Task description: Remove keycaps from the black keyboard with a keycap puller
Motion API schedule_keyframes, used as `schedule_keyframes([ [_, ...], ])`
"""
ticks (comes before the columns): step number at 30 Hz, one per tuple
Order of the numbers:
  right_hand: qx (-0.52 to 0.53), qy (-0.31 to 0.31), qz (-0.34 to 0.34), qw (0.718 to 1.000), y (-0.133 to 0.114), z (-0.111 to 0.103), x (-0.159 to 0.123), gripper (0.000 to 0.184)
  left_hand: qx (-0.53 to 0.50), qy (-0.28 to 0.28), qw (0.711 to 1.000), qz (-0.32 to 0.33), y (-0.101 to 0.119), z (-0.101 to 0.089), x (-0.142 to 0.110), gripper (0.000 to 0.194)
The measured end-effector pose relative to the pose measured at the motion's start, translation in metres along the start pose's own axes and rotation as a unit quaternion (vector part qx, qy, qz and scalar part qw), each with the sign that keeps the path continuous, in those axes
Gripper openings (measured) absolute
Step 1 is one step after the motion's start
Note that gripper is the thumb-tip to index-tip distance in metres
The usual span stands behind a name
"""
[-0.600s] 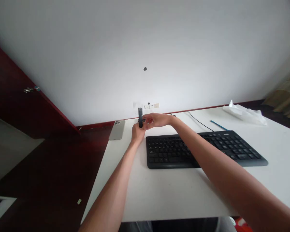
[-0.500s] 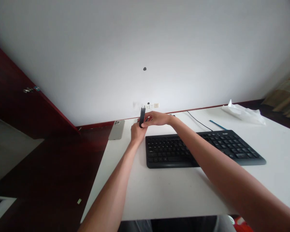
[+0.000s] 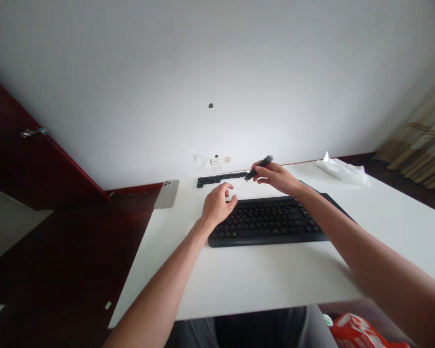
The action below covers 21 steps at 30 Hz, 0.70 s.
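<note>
My right hand (image 3: 275,177) is shut on a black-handled wire keycap puller (image 3: 260,167), whose thin wire loop hangs toward the table. My left hand (image 3: 217,205) holds nothing, its fingers loosely curled just above the left end of the black keyboard (image 3: 268,221). Behind the keyboard lies a row of black keycaps (image 3: 221,179), close to the wire loop and beyond my left fingertips. My right forearm hides the keyboard's far right end.
A smartphone (image 3: 166,194) lies at the white desk's (image 3: 261,280) left edge. Crumpled white plastic (image 3: 342,170) sits at the back right, and a wall socket (image 3: 221,159) sits above the desk. Red packaging (image 3: 358,331) lies on the floor at lower right.
My hands have separated. The right hand moved right with the puller, now tilted instead of upright, and the left dropped toward the keyboard. The row of keycaps has come into view behind them.
</note>
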State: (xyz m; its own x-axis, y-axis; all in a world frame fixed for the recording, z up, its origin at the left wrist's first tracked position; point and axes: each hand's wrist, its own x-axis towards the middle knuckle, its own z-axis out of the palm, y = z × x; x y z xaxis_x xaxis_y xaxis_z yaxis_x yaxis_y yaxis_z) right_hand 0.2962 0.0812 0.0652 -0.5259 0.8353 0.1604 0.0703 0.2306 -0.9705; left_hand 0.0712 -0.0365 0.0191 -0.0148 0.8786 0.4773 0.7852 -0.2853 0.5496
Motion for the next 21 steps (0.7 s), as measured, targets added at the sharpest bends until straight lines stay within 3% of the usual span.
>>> schedule_keyframes([
  [3, 0.072, 0.038, 0.036, 0.996, 0.030, -0.013, -0.015, 0.045, 0.009, -0.063, 0.997, 0.035, 0.019, 0.005, -0.007, 0.011],
  [6, 0.104, 0.028, 0.019, 0.994, 0.041, -0.010, -0.016, 0.043, 0.012, -0.128, 0.990, 0.050, 0.034, 0.004, -0.013, 0.017],
  [12, 0.092, 0.007, 0.010, 0.996, 0.038, 0.001, -0.015, 0.040, 0.015, -0.197, 0.980, 0.038, 0.037, -0.004, -0.013, 0.017],
  [21, 0.061, -0.053, 0.000, 0.997, 0.030, 0.015, -0.023, 0.042, -0.090, -0.268, 0.959, -0.033, 0.030, -0.014, -0.007, 0.025],
])
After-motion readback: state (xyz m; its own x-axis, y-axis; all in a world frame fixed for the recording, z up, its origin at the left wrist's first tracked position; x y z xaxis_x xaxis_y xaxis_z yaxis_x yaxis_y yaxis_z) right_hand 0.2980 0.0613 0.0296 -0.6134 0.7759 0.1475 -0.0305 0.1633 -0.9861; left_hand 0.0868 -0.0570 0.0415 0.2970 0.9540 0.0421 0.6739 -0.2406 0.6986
